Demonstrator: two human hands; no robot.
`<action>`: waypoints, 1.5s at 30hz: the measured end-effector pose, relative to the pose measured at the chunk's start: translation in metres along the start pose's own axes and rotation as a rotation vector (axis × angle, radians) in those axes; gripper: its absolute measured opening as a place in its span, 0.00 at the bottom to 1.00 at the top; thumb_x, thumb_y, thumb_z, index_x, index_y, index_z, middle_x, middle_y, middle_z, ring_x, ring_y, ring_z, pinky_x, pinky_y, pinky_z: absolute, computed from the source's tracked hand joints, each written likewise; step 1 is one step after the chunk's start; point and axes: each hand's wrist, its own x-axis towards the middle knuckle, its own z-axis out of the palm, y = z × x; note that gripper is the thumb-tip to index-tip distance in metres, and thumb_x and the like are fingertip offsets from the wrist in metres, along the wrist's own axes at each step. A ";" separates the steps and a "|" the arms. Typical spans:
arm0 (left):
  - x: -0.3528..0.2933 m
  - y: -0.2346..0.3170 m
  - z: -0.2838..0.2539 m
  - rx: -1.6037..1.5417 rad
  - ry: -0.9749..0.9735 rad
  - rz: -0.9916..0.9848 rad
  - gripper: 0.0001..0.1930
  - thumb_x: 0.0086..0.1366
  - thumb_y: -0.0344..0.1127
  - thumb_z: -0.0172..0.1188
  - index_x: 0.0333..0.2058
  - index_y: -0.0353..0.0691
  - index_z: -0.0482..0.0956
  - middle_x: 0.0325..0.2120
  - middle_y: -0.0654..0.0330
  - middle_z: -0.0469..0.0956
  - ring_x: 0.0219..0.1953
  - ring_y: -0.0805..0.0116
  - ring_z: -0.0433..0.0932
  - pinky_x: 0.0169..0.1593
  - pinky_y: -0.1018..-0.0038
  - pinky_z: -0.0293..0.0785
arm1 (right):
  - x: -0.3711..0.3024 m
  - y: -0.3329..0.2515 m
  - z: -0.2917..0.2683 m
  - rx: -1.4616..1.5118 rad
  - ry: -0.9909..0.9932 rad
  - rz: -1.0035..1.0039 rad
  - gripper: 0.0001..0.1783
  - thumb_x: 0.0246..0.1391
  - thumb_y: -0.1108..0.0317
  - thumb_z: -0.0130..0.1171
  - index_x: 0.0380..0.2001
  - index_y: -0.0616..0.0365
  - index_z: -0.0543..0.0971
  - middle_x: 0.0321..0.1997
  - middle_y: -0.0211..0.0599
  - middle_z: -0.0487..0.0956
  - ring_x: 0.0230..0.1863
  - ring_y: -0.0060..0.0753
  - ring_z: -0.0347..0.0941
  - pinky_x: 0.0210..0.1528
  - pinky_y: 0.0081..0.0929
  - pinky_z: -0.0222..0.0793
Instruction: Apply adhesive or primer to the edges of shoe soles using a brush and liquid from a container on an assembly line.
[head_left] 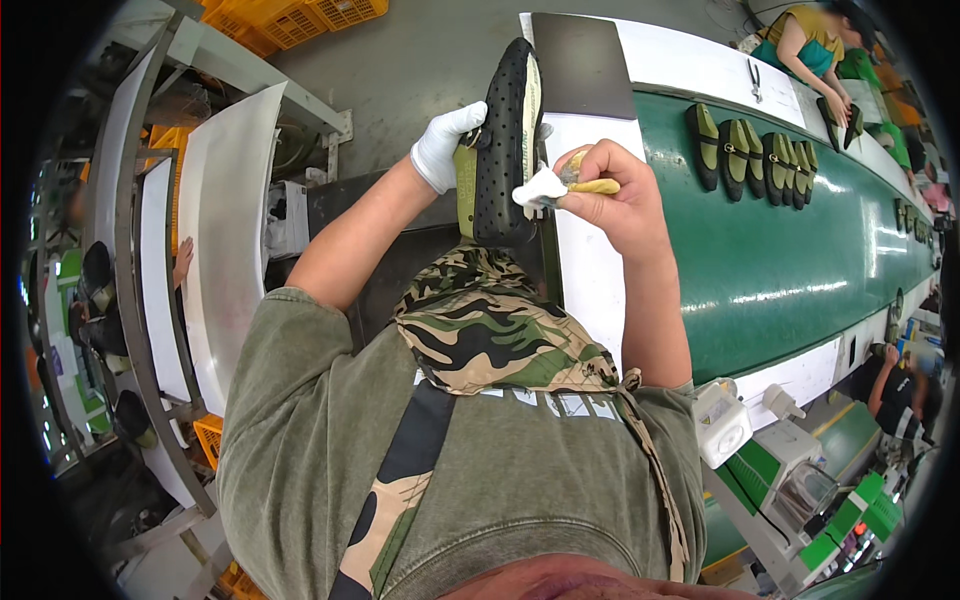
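My left hand [438, 150], in a white glove, is closed round a flat shoe [505, 150]. The shoe stands nearly lengthwise in front of my chest, its black dotted surface showing and its olive-green part toward the glove. My bare right hand [628, 200] pinches a brush-like tool with a yellow handle [597, 187]. White material [541, 187] at the tool's end meets the shoe's right edge. Whether that material is bristles or wrapped cloth, I cannot tell. The glove's far fingers are hidden behind the shoe.
On the right runs a green conveyor belt [740, 270] carrying several dark shoes [775, 165]. White ledges border it, with pliers [754, 80] on the far one. Another person [800, 50] handles shoes there. A metal rack [150, 250] stands left; orange crates [300, 22] are behind.
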 end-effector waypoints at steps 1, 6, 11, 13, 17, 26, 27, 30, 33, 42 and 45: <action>-0.001 0.002 -0.002 0.001 0.006 0.002 0.35 0.61 0.53 0.61 0.59 0.35 0.70 0.54 0.47 0.75 0.54 0.56 0.78 0.61 0.61 0.72 | 0.004 0.000 -0.002 0.043 -0.056 0.041 0.15 0.47 0.74 0.72 0.27 0.56 0.72 0.39 0.34 0.78 0.42 0.22 0.73 0.46 0.23 0.68; -0.001 0.003 -0.026 -0.031 0.040 -0.042 0.29 0.60 0.49 0.64 0.54 0.34 0.76 0.47 0.49 0.81 0.48 0.57 0.82 0.56 0.61 0.76 | 0.028 0.012 0.003 0.089 0.045 0.004 0.12 0.50 0.74 0.70 0.29 0.57 0.73 0.38 0.34 0.79 0.40 0.20 0.72 0.43 0.21 0.69; -0.008 0.006 -0.025 -0.007 0.061 -0.015 0.28 0.60 0.48 0.64 0.54 0.35 0.76 0.48 0.49 0.81 0.47 0.56 0.82 0.55 0.61 0.78 | 0.047 0.011 0.008 0.032 0.110 -0.106 0.12 0.50 0.76 0.69 0.30 0.59 0.73 0.38 0.35 0.79 0.40 0.21 0.73 0.43 0.21 0.70; -0.010 0.005 -0.023 -0.014 0.106 0.029 0.29 0.60 0.49 0.64 0.55 0.35 0.75 0.50 0.49 0.80 0.49 0.57 0.81 0.56 0.61 0.77 | 0.039 0.003 0.014 0.020 0.117 -0.117 0.13 0.49 0.76 0.70 0.29 0.59 0.73 0.38 0.37 0.79 0.42 0.24 0.73 0.43 0.22 0.70; -0.019 0.016 -0.024 -0.022 0.076 0.050 0.28 0.61 0.49 0.63 0.54 0.35 0.75 0.49 0.49 0.80 0.50 0.56 0.80 0.58 0.60 0.75 | 0.029 0.006 0.016 0.201 -0.128 -0.064 0.14 0.47 0.75 0.72 0.29 0.57 0.73 0.38 0.37 0.78 0.43 0.26 0.73 0.44 0.23 0.68; -0.035 0.018 -0.006 -0.101 0.149 0.106 0.32 0.63 0.49 0.59 0.60 0.34 0.71 0.55 0.46 0.76 0.53 0.51 0.78 0.61 0.56 0.71 | 0.046 0.005 0.025 0.062 -0.053 -0.088 0.13 0.46 0.77 0.69 0.28 0.58 0.72 0.37 0.35 0.78 0.41 0.26 0.73 0.45 0.25 0.68; -0.036 0.018 -0.007 -0.064 0.163 0.121 0.31 0.63 0.48 0.59 0.59 0.34 0.71 0.54 0.46 0.76 0.52 0.52 0.79 0.61 0.56 0.71 | 0.043 0.007 0.024 0.175 -0.145 -0.088 0.14 0.46 0.76 0.70 0.28 0.58 0.72 0.36 0.37 0.78 0.42 0.28 0.73 0.46 0.26 0.68; -0.039 0.021 -0.016 0.007 0.120 0.124 0.34 0.63 0.49 0.58 0.63 0.36 0.66 0.58 0.45 0.72 0.58 0.53 0.75 0.63 0.58 0.69 | 0.047 0.011 0.031 0.190 -0.204 -0.117 0.14 0.47 0.78 0.70 0.29 0.58 0.71 0.38 0.39 0.77 0.43 0.30 0.73 0.47 0.27 0.68; -0.055 0.034 0.010 -0.035 0.154 0.208 0.32 0.64 0.50 0.57 0.62 0.36 0.67 0.57 0.45 0.73 0.56 0.53 0.76 0.63 0.58 0.70 | 0.060 0.015 0.045 0.072 -0.008 -0.239 0.14 0.48 0.80 0.68 0.30 0.58 0.72 0.40 0.40 0.77 0.43 0.28 0.72 0.47 0.25 0.67; -0.150 0.197 0.075 0.448 0.585 0.750 0.13 0.62 0.41 0.66 0.41 0.41 0.79 0.33 0.62 0.80 0.36 0.67 0.79 0.51 0.65 0.76 | 0.060 0.059 0.004 0.372 0.232 -0.106 0.14 0.48 0.82 0.66 0.32 0.56 0.72 0.41 0.37 0.77 0.41 0.25 0.72 0.49 0.22 0.68; -0.184 0.271 0.133 0.716 0.865 0.953 0.17 0.59 0.47 0.70 0.39 0.43 0.79 0.35 0.62 0.80 0.41 0.64 0.80 0.53 0.62 0.76 | 0.037 0.088 -0.028 0.379 0.343 -0.042 0.12 0.53 0.80 0.64 0.33 0.56 0.71 0.35 0.32 0.75 0.37 0.23 0.73 0.44 0.22 0.71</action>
